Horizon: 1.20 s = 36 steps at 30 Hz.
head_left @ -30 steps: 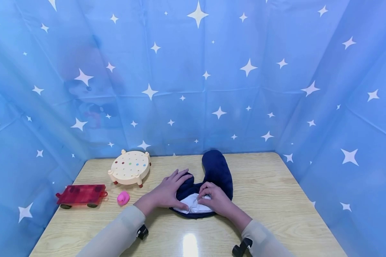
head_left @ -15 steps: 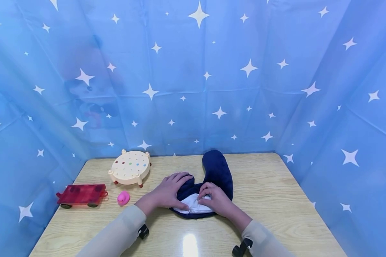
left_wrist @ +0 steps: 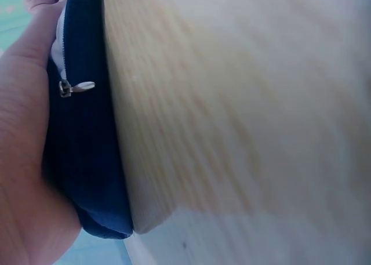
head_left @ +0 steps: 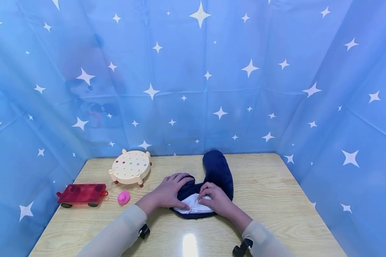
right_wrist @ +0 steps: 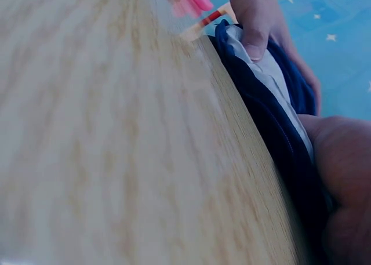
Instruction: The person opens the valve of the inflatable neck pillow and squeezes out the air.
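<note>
1. The navy U-shaped pillow [head_left: 218,167] is laid on the wooden table [head_left: 270,214] before the person, one arm pointed at the far edge. White inner fabric [head_left: 195,207] is exposed along its unzipped near side.
2. The pillow's left part is gripped by the left hand [head_left: 168,192], with the thumb pressed on the white fabric. If that thumb were lifted too soon, the gap could be narrowed by the sagging cover.
3. The white fabric appears to be pinched by the right hand [head_left: 217,200], though its fingertips are partly hidden. If it were tugged hard, a seam could be strained.
4. The zipper slider [left_wrist: 66,89] is seen at one end of the gap, with no finger on it. Loose white fabric could be caught in the teeth if the slider were drawn along.
5. The pink duck [head_left: 123,198] could be nudged if the left wrist, near it, were swung outwards.
</note>
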Each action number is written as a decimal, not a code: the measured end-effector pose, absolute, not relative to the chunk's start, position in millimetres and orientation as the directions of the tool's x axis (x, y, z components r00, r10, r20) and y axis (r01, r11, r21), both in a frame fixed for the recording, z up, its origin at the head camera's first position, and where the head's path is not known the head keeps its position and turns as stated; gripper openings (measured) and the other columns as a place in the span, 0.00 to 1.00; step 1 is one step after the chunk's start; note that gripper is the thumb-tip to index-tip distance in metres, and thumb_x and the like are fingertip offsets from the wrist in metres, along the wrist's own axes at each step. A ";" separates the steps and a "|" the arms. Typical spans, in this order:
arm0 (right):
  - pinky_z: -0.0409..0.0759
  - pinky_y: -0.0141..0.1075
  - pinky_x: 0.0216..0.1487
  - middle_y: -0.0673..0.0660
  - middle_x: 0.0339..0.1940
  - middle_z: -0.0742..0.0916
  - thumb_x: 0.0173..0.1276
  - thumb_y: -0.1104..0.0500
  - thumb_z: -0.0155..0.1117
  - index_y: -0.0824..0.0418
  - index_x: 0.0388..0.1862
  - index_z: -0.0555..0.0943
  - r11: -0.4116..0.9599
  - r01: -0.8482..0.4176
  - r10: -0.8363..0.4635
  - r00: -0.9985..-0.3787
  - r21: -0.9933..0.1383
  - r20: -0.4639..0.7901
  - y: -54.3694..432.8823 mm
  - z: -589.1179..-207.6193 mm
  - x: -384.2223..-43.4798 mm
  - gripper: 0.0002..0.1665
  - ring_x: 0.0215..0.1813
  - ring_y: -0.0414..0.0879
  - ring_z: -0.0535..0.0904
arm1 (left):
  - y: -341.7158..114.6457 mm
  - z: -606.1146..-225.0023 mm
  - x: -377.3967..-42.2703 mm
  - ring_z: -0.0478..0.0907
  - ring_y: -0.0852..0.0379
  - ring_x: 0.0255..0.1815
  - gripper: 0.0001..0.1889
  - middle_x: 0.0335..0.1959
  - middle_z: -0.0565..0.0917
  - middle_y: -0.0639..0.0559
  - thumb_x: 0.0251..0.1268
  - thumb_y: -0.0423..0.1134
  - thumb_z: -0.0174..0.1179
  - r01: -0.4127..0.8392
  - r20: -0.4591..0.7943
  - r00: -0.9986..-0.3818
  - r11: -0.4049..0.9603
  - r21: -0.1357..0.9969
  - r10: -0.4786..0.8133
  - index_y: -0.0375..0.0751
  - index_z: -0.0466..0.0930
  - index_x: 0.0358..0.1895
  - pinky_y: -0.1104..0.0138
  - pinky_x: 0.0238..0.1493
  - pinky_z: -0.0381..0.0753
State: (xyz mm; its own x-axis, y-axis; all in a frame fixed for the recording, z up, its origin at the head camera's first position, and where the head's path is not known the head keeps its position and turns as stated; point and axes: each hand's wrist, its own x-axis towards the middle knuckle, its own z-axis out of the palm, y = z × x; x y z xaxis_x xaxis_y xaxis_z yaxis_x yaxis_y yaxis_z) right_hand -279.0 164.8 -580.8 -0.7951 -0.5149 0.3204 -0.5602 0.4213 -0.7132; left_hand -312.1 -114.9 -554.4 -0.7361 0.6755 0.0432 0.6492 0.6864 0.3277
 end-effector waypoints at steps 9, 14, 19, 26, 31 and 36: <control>0.80 0.40 0.62 0.50 0.48 0.87 0.68 0.65 0.81 0.52 0.40 0.94 0.425 -0.569 -0.518 -0.791 -0.704 0.326 164.1 -580.1 -278.5 0.08 0.55 0.46 0.81 | -114.6 -556.7 -312.7 0.57 0.43 0.88 0.58 0.88 0.61 0.53 0.56 0.79 0.74 0.645 0.032 -0.739 0.693 0.321 0.673 0.63 0.62 0.88 0.36 0.77 0.65; 0.80 0.40 0.62 0.51 0.48 0.87 0.68 0.66 0.81 0.52 0.40 0.94 0.423 -0.573 -0.520 -0.788 -0.702 0.330 164.0 -579.5 -278.2 0.09 0.55 0.47 0.82 | -114.3 -559.9 -314.1 0.57 0.43 0.87 0.58 0.88 0.61 0.54 0.55 0.80 0.73 0.647 0.035 -0.741 0.699 0.304 0.670 0.63 0.61 0.88 0.36 0.77 0.66; 0.80 0.40 0.62 0.51 0.47 0.87 0.68 0.65 0.82 0.53 0.40 0.94 0.422 -0.579 -0.521 -0.784 -0.697 0.336 163.9 -579.8 -278.5 0.08 0.55 0.47 0.82 | -114.0 -559.0 -313.3 0.58 0.42 0.87 0.58 0.88 0.62 0.52 0.56 0.78 0.74 0.653 0.046 -0.736 0.691 0.309 0.675 0.61 0.62 0.87 0.35 0.76 0.66; 0.79 0.40 0.62 0.50 0.47 0.87 0.68 0.65 0.82 0.53 0.40 0.94 0.419 -0.581 -0.522 -0.783 -0.698 0.338 163.9 -579.6 -278.2 0.07 0.55 0.47 0.82 | -113.8 -559.3 -313.0 0.59 0.41 0.86 0.57 0.87 0.62 0.52 0.56 0.77 0.74 0.659 0.056 -0.733 0.687 0.307 0.678 0.61 0.63 0.87 0.35 0.76 0.66; 0.80 0.41 0.62 0.51 0.47 0.87 0.68 0.65 0.81 0.53 0.40 0.94 0.418 -0.584 -0.523 -0.781 -0.696 0.341 164.3 -579.7 -278.5 0.07 0.55 0.47 0.81 | -114.1 -558.3 -312.1 0.57 0.42 0.87 0.57 0.88 0.62 0.52 0.57 0.78 0.74 0.653 0.044 -0.736 0.690 0.312 0.676 0.61 0.63 0.87 0.35 0.77 0.65; 0.80 0.41 0.62 0.50 0.48 0.87 0.67 0.66 0.82 0.51 0.40 0.94 0.422 -0.582 -0.523 -0.782 -0.695 0.338 164.5 -580.0 -279.0 0.09 0.55 0.47 0.81 | -114.3 -557.7 -311.6 0.57 0.40 0.87 0.57 0.87 0.62 0.52 0.56 0.78 0.74 0.651 0.043 -0.734 0.685 0.326 0.677 0.60 0.63 0.87 0.34 0.77 0.65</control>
